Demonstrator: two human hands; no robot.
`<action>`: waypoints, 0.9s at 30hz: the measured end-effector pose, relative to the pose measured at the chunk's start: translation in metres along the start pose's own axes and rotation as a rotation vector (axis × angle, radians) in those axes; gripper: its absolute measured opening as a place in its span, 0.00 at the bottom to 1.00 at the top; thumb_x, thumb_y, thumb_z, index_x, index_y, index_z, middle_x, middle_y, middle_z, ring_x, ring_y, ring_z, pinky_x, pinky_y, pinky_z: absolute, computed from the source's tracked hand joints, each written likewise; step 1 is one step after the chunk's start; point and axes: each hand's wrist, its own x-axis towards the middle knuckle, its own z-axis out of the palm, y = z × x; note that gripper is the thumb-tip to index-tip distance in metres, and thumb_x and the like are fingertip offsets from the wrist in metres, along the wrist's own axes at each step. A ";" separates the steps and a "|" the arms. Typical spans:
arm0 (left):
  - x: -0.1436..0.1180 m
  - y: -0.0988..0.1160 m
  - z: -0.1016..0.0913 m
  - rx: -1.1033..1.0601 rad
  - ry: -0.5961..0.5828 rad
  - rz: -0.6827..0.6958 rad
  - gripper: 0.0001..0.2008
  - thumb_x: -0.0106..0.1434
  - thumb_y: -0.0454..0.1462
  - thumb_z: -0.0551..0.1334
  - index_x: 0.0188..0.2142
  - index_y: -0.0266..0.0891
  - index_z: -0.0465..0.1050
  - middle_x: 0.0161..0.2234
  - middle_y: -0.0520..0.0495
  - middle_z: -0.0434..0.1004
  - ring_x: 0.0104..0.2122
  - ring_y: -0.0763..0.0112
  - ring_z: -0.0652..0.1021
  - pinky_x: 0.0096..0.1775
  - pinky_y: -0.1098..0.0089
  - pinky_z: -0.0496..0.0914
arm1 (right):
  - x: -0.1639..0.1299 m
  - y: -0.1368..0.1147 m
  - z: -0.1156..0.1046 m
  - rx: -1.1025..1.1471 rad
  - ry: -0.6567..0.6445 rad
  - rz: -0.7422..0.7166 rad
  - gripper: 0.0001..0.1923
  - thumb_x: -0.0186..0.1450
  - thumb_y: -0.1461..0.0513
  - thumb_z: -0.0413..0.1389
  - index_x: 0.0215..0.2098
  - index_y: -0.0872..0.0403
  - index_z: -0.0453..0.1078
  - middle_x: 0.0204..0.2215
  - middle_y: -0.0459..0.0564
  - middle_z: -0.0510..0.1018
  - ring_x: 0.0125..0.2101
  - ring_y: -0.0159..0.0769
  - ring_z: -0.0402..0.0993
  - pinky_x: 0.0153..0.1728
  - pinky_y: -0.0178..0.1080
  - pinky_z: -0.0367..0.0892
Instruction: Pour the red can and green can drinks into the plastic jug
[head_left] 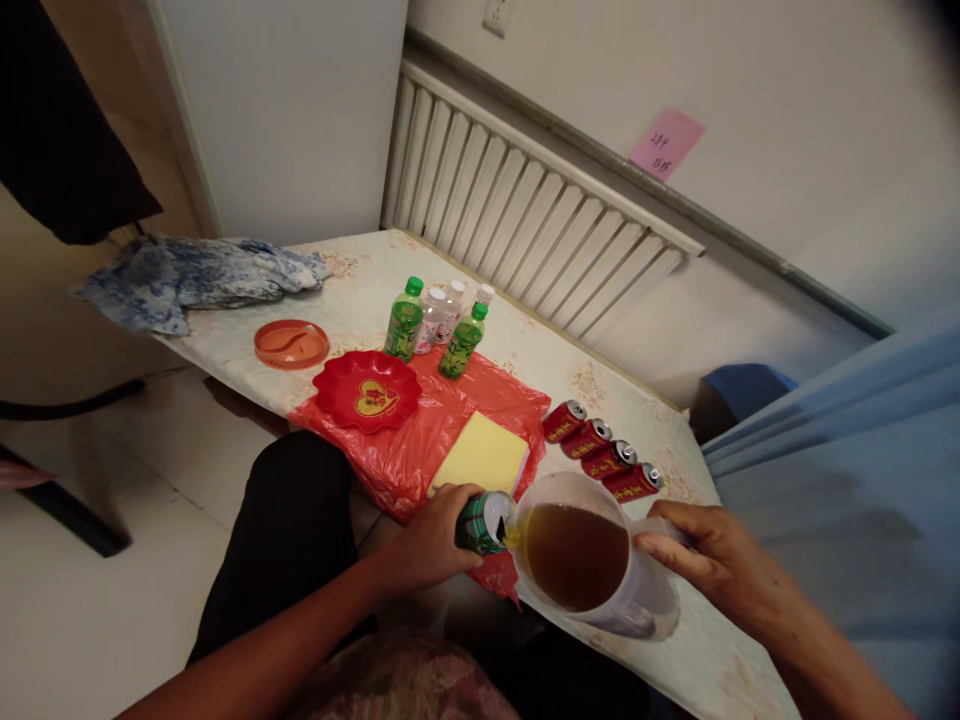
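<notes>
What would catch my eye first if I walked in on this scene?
Likely the left hand tipping a green can at the rim of a clear jug of brown liquid, steadied by the right hand. Behind, a bright red plastic sheet carries a red dish, and four red cans lie alongside.

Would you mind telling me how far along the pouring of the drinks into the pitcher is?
Done: the pitcher already holds brown liquid to well over half. In hand: the left hand tips a green can over its rim while the right hand grips the handle. Left: four red cans lie on the table, and the bottles stand capped.
</notes>
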 end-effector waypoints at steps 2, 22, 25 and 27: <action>-0.001 0.000 0.000 -0.004 -0.002 -0.012 0.34 0.48 0.36 0.71 0.55 0.41 0.64 0.52 0.43 0.70 0.52 0.57 0.71 0.55 0.58 0.64 | 0.000 0.001 0.002 0.014 0.000 0.007 0.25 0.60 0.44 0.54 0.18 0.52 0.57 0.17 0.41 0.57 0.21 0.30 0.54 0.22 0.35 0.50; -0.002 -0.027 -0.011 -0.108 0.101 -0.109 0.36 0.43 0.29 0.68 0.53 0.44 0.64 0.52 0.46 0.73 0.52 0.56 0.72 0.55 0.58 0.67 | 0.052 0.014 0.031 0.683 0.274 0.125 0.22 0.57 0.45 0.56 0.18 0.51 0.59 0.16 0.41 0.58 0.20 0.31 0.52 0.23 0.36 0.53; -0.005 -0.031 -0.014 -0.121 0.117 -0.123 0.36 0.42 0.29 0.69 0.53 0.44 0.65 0.51 0.47 0.74 0.52 0.55 0.73 0.54 0.59 0.67 | 0.077 0.000 0.036 0.840 0.365 0.096 0.20 0.55 0.48 0.58 0.16 0.51 0.59 0.15 0.41 0.59 0.19 0.31 0.53 0.23 0.37 0.53; -0.007 -0.034 -0.016 -0.142 0.125 -0.137 0.37 0.41 0.29 0.69 0.53 0.44 0.65 0.51 0.47 0.74 0.51 0.55 0.73 0.54 0.59 0.68 | 0.097 -0.009 0.042 0.976 0.416 0.071 0.19 0.54 0.50 0.59 0.16 0.52 0.60 0.15 0.41 0.60 0.19 0.31 0.53 0.23 0.37 0.53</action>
